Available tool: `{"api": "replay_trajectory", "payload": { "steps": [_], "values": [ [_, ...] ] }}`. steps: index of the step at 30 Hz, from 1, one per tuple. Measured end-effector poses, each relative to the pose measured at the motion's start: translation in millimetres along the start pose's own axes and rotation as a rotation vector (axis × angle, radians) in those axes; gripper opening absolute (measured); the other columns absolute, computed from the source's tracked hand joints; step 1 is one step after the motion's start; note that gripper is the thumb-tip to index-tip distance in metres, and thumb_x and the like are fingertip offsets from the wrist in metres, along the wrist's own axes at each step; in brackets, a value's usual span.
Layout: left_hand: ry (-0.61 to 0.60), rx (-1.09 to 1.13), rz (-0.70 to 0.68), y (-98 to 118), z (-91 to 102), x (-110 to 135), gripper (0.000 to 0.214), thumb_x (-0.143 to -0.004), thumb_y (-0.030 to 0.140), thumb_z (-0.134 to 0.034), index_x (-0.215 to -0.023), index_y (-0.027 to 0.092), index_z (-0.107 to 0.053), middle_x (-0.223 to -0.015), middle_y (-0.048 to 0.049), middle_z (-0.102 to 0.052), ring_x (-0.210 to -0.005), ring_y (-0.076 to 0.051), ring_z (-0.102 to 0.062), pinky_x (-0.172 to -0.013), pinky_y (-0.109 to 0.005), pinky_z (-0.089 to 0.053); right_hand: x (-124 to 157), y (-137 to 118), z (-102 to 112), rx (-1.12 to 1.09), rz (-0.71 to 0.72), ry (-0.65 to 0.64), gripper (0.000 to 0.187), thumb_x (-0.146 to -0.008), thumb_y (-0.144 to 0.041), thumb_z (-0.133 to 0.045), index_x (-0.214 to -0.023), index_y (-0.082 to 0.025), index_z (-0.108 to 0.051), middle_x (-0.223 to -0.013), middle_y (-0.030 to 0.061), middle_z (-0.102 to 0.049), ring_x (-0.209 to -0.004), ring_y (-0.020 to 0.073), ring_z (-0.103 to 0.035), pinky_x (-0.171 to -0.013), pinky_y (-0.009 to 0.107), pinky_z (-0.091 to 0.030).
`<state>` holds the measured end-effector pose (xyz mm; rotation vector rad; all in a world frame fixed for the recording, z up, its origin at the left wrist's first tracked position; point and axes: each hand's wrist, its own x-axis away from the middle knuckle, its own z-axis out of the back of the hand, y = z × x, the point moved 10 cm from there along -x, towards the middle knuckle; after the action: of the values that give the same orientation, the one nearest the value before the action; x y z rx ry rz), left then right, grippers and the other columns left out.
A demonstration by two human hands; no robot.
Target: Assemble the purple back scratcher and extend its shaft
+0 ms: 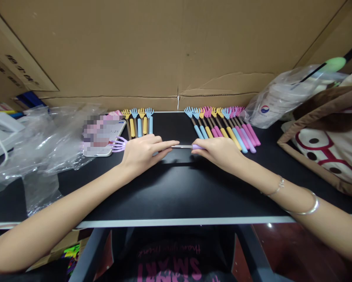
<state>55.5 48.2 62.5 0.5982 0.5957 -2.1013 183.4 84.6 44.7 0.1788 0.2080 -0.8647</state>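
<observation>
Level above the black table, a purple back scratcher point(184, 147) is stretched between my two hands. My left hand point(143, 150) is closed round its claw end, with the purple claw point(118, 144) poking out to the left and the index finger lying along the metal rod. My right hand point(219, 152) wraps the handle, of which only a short purple tip shows. Just beyond my right hand lies a row of several back scratchers point(222, 125) in blue, yellow, pink and purple. A smaller group of blue and yellow back scratchers point(139, 121) lies behind my left hand.
At the left are a phone point(105, 137) and crumpled clear plastic bags point(46, 145). A bagged drink cup point(281, 98) and a brown-trimmed cloth bag point(331, 137) stand at the right. Cardboard point(164, 47) walls the back; the table's pale front edge point(181, 222) runs below my arms.
</observation>
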Motion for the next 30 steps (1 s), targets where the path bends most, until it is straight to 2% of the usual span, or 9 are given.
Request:
{"api": "replay_trajectory", "payload": {
  "steps": [12,24,30],
  "values": [
    [-0.026,-0.015,-0.061,5,1.7,-1,0.030,-0.091,0.036,-0.043,-0.116,0.037,-0.059,-0.063,0.0020,-0.059,-0.062,-0.010,-0.052,-0.048,-0.024,-0.028,1,-2,-12,-0.138,0.014,-0.142,0.033,-0.090,-0.047,-0.036,-0.081,-0.022,-0.055,-0.064,-0.0005,-0.059,-0.059,0.0132,-0.053,-0.051,0.022,-0.024],
    [-0.086,0.108,0.017,1,-3.6,-3,0.027,-0.090,0.033,-0.042,-0.109,0.029,-0.060,-0.083,0.0025,-0.068,-0.076,-0.012,-0.060,-0.054,-0.023,-0.035,3,-9,0,-0.054,0.051,-0.011,0.029,-0.090,-0.041,-0.034,-0.087,-0.021,-0.054,-0.066,0.0000,-0.060,-0.057,0.0125,-0.053,-0.053,0.024,-0.024],
    [-0.107,0.108,0.025,1,-6.1,-3,0.025,-0.090,0.032,-0.040,-0.101,0.027,-0.062,-0.084,0.0021,-0.067,-0.078,-0.012,-0.059,-0.055,-0.024,-0.035,3,-11,5,-0.037,0.072,0.022,0.026,-0.089,-0.036,-0.034,-0.087,-0.021,-0.055,-0.067,0.0005,-0.062,-0.057,0.0121,-0.053,-0.052,0.024,-0.023]
  ]
}}
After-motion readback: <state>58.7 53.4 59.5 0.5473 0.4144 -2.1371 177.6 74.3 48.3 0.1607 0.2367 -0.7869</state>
